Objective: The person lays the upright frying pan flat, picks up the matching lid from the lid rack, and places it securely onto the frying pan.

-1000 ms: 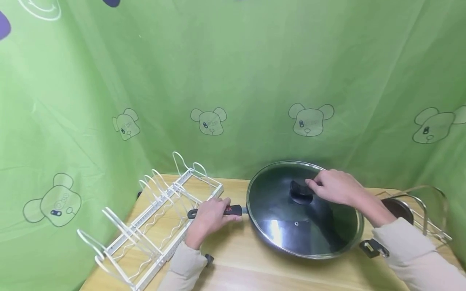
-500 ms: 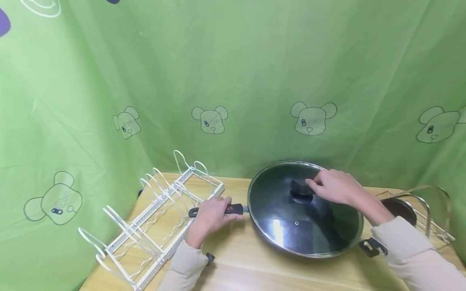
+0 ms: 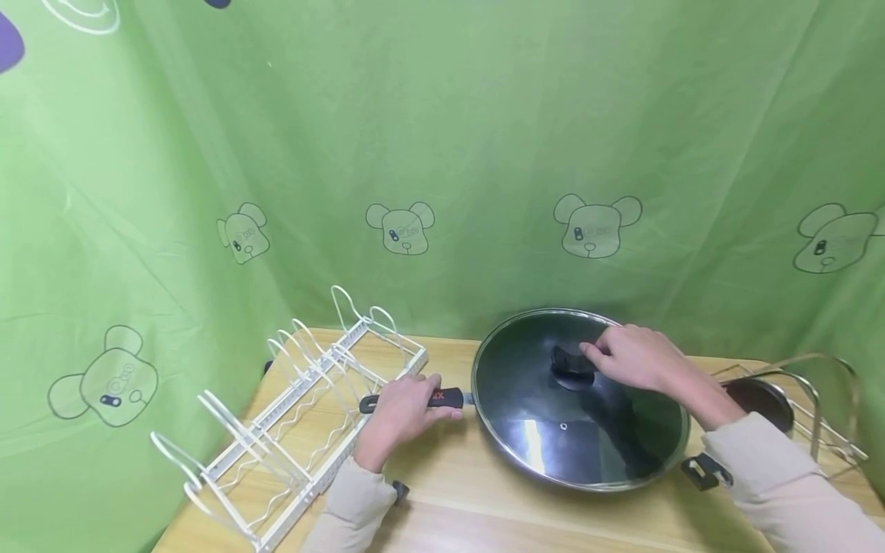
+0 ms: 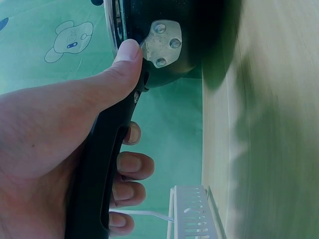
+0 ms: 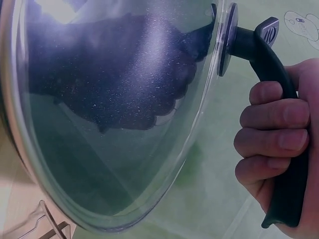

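Note:
A large dark wok stands on the wooden table with its glass lid on top. My left hand grips the wok's long black handle; in the left wrist view the thumb lies along it near the riveted metal bracket. My right hand is wrapped around the black lid knob, a curved grip seen whole in the right wrist view. On the wok's right side a short black side handle sticks out, partly behind my right sleeve.
A white wire rack with upright loops stands at the left, close to my left hand. At the right, behind my right forearm, is a metal wire rack with a dark round lid or pan. A green curtain hangs behind the wooden table.
Both hands keep their hold on the wok handle and the lid knob. The whole scene shifts very slightly to the right in the head view; little else differs.

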`<state>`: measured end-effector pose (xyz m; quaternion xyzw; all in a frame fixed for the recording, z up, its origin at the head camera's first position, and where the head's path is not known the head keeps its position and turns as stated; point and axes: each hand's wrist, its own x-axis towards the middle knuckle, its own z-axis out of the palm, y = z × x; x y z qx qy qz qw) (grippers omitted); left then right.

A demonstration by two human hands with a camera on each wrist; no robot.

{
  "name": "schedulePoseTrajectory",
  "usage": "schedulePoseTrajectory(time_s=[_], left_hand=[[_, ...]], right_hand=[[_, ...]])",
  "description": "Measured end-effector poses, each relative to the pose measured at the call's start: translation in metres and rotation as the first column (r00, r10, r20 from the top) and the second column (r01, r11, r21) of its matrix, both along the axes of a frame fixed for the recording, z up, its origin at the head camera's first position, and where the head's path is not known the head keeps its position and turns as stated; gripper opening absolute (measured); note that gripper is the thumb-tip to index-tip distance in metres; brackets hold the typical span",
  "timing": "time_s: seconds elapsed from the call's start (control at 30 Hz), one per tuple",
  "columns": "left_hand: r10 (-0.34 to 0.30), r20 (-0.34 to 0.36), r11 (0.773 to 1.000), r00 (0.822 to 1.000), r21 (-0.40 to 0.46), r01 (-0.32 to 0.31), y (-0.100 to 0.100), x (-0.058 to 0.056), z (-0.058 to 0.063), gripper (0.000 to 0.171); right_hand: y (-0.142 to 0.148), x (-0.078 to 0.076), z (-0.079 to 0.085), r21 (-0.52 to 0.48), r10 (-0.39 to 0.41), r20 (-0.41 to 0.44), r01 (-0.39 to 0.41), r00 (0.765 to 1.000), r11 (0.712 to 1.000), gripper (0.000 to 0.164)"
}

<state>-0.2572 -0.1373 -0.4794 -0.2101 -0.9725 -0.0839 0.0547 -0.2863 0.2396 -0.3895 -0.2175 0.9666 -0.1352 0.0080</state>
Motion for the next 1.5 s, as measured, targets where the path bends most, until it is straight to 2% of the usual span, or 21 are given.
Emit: schedulePoseTrajectory(time_s=[0.67, 0.93, 1.5], left_hand=[[0.004, -0.003, 1.000, 1.000, -0.009, -0.004, 0.0020, 0.0010, -0.0015, 0.053], [-0.006, 0.002, 1.000, 1.000, -0.005, 0.006, 0.0027, 0.0019, -0.0007, 0.053], [0.002, 0.001, 1.000, 1.000, -0.011, -0.002, -0.0001, 0.0014, 0.0023, 0.056]], right_hand=[[0.0036, -0.0021, -0.0090, -0.014, -0.014, 0.030, 0.014, 0.999, 1.000, 0.051], [0.0057, -0.0040, -0.0105, -0.015, -0.022, 0.072, 0.023, 0.997, 1.000, 0.050], [0.0018, -0.0084, -0.0090, -0.017, -0.005, 0.071, 0.006, 0.997, 1.000, 0.049]])
